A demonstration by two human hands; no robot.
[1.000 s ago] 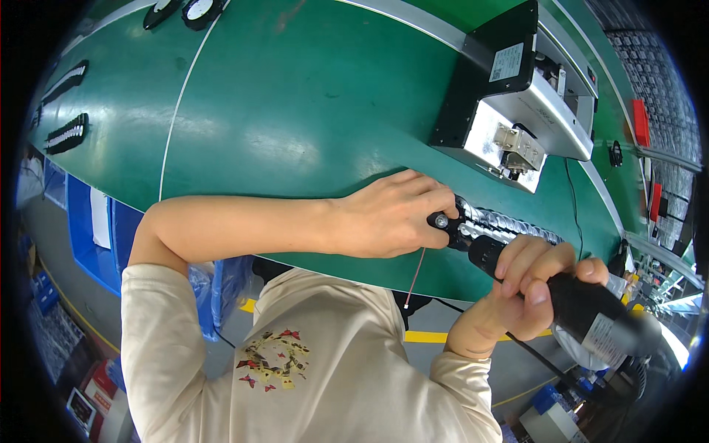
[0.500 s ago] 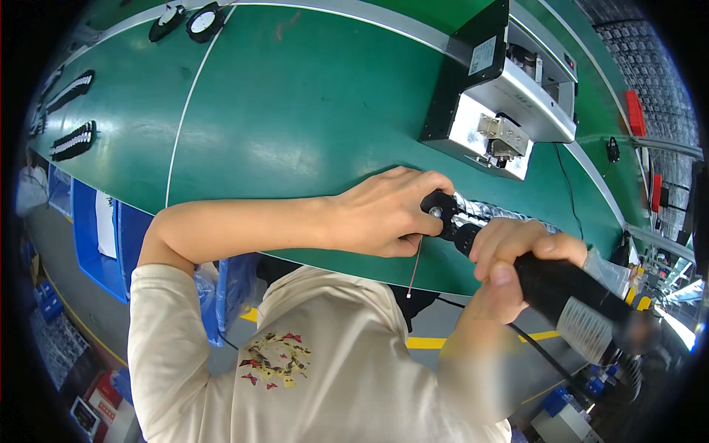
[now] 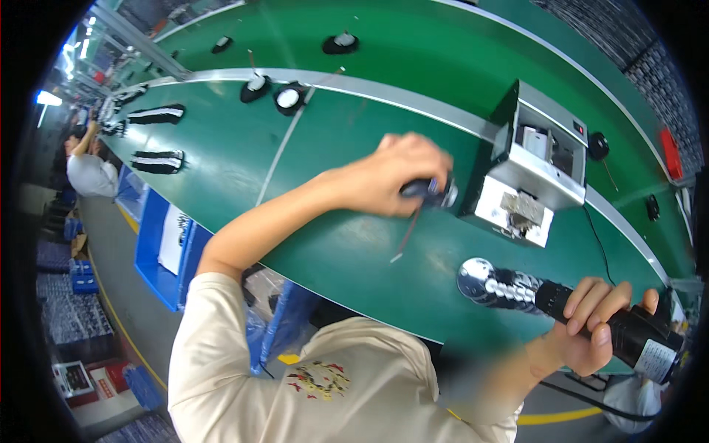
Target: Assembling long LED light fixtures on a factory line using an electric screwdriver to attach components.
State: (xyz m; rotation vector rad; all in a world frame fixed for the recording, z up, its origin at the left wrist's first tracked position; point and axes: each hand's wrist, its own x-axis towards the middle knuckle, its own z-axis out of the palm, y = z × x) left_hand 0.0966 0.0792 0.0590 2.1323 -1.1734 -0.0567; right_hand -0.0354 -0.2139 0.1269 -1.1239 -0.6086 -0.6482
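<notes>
My left hand [image 3: 391,173] is raised over the green bench, fingers closed round a small black round part [image 3: 422,189]. A thin red wire [image 3: 408,235] dangles from that part; blur and my fingers hide much of it. At the right, my right hand [image 3: 591,328] grips a black electric screwdriver [image 3: 641,331], its front end pointing left. The screwdriver's front end is close to a row of black round parts with shiny, pale discs [image 3: 509,286] lying on the bench. The two hands are well apart.
A silver and black bench machine [image 3: 543,170] stands beyond my hands. Loose round parts [image 3: 255,87] lie near the back ledge, and black-and-white rows [image 3: 157,162] lie at left. Blue bins [image 3: 159,258] adjoin the bench; another person [image 3: 92,173] is far left.
The black part in my left hand has come away from the screwdriver's tip and is lifted. My right hand has moved right with the screwdriver. The whole view has shifted, showing more of the bench.
</notes>
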